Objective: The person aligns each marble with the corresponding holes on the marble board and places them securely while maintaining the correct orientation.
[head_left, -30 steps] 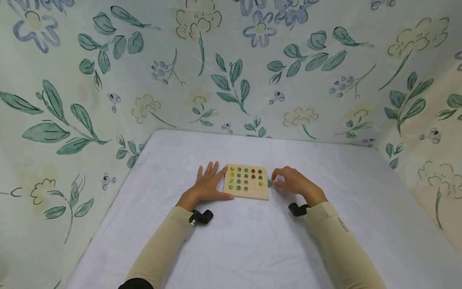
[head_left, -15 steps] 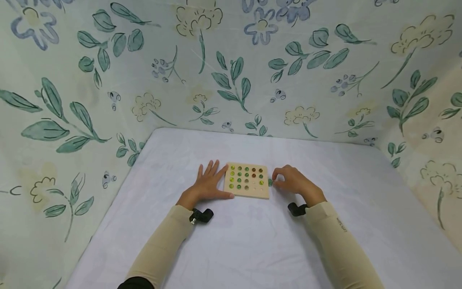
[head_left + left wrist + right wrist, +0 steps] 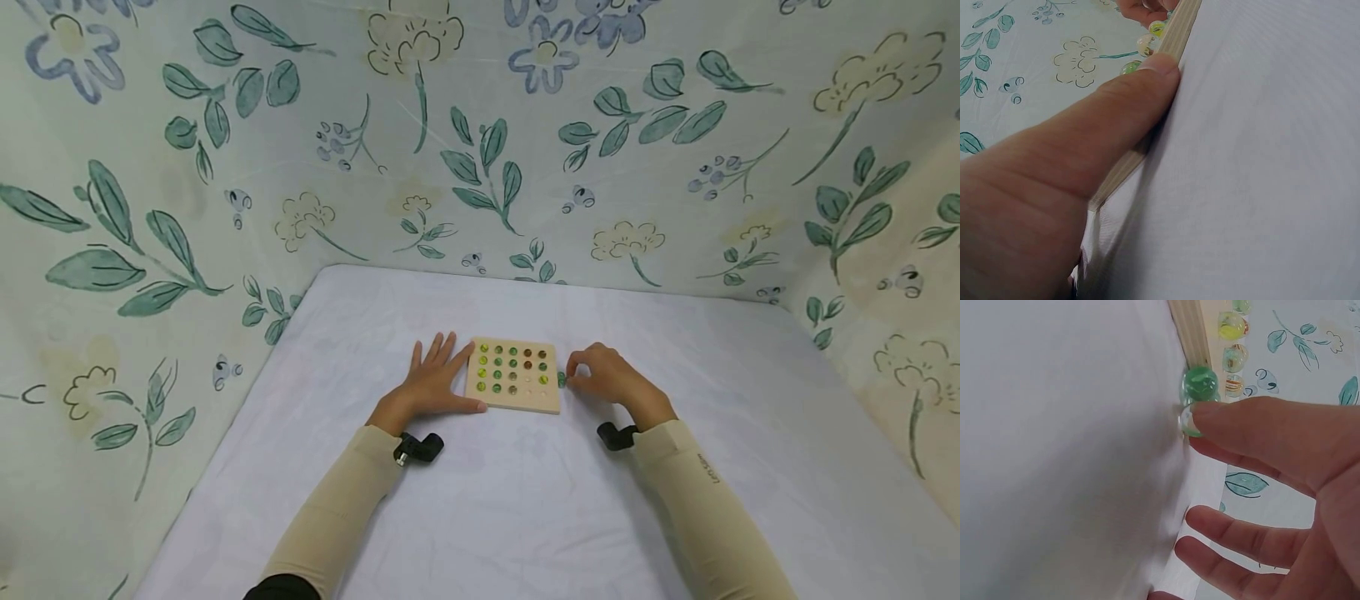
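A square-cornered wooden board [image 3: 551,402] with rows of glass marbles in yellow, green and brown lies on the table; two hollows near its right front show bare wood. My left hand [image 3: 433,390] spreads its fingers at the board's left side, its thumb [image 3: 1129,94] along the front edge. Off the right side, my right hand [image 3: 611,375] pinches a clear marble with green [image 3: 1189,421] between thumb and index finger, the other fingers loosely bent. Touching the board's side is a green marble [image 3: 1201,382], right by the pinched one.
A white cloth [image 3: 510,500] covers the table under the board. Behind it and at both sides hangs a floral fabric [image 3: 405,167] with leaves and flowers.
Over the last second the head view has shifted slightly. Both hands, the board and the marbles hold practically the same places.
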